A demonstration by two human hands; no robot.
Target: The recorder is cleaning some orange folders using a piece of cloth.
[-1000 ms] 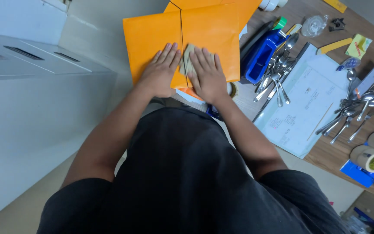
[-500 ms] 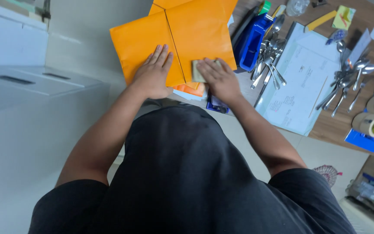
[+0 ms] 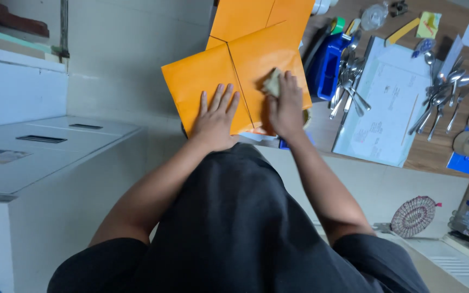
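the left hand (image 3: 214, 120) lies flat with fingers spread on the orange envelope (image 3: 229, 81), which sits at the near edge of the wooden table (image 3: 430, 154). the right hand (image 3: 286, 106) rests on the same envelope, just beside the left, and its fingers are closed around a small pale wad (image 3: 272, 82). a second orange envelope (image 3: 256, 16) lies partly under the first. to the right are a blue tray (image 3: 327, 68), some metal spoons (image 3: 346, 81) and a white paper sheet (image 3: 386, 108).
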